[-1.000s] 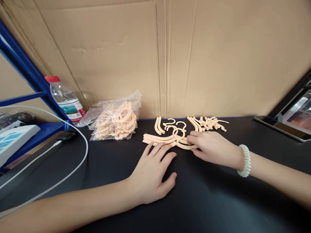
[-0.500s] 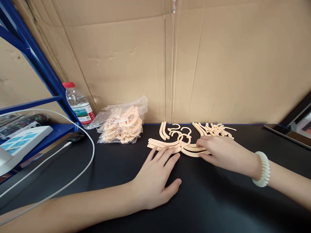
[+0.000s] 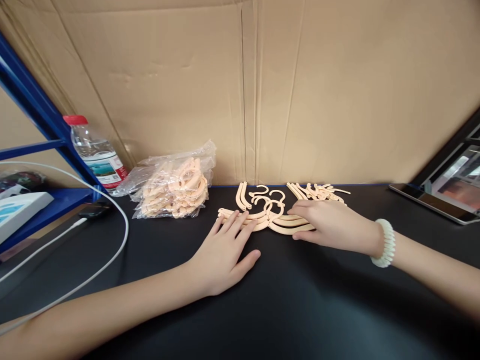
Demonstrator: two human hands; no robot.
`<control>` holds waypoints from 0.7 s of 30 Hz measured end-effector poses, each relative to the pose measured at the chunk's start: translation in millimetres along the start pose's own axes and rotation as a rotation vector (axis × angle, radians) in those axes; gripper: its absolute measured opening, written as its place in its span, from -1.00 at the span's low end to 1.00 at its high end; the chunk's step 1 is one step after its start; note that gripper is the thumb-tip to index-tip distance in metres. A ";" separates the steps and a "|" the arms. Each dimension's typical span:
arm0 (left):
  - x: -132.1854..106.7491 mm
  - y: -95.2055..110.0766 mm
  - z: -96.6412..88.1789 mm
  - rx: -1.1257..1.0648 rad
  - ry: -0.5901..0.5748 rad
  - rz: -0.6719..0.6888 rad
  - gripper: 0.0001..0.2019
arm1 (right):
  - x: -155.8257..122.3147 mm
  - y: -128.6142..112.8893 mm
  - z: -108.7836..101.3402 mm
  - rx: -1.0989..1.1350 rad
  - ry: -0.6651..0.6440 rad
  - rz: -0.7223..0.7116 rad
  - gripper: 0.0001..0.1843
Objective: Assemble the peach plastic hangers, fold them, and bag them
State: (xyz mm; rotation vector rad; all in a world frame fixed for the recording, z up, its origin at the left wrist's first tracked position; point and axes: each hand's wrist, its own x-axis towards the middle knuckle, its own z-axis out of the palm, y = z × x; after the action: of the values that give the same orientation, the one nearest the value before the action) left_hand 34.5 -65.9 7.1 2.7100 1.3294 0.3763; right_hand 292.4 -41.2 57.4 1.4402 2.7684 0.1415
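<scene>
A small stack of peach plastic hangers lies on the black table near the cardboard wall. My left hand rests flat with fingers stretched out, its fingertips touching the left arms of the hangers. My right hand, with a white coil band at the wrist, lies over the right arms of the stack, fingers curled lightly onto them. Loose hanger arms and hooks lie just behind, and a pile of peach parts sits behind my right hand.
A clear plastic bag of peach parts sits at the left. A water bottle stands by a blue shelf frame, with a white cable and white device. A tablet leans at the right.
My left hand slid forward so its fingertips now touch the hangers' left arms. My right hand stays on the right arms. The camera view shifted slightly.
</scene>
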 end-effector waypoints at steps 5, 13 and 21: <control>0.5 -5.3 6.3 -0.068 0.004 0.008 -0.41 | 3.2 1.0 6.4 0.018 -0.022 -0.008 -0.74; -0.1 -12.1 14.0 0.001 0.014 0.076 -0.39 | 5.7 15.2 9.4 0.076 -0.030 -0.008 -0.73; 2.7 -1.7 3.3 0.036 -0.060 0.037 -0.37 | 6.4 16.9 11.5 0.072 -0.013 -0.023 -0.75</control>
State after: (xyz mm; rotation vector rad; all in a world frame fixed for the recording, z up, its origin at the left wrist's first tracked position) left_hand 35.6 -62.7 4.1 2.7551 1.2851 0.2743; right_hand 303.2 -25.5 47.6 1.4181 2.8067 0.0317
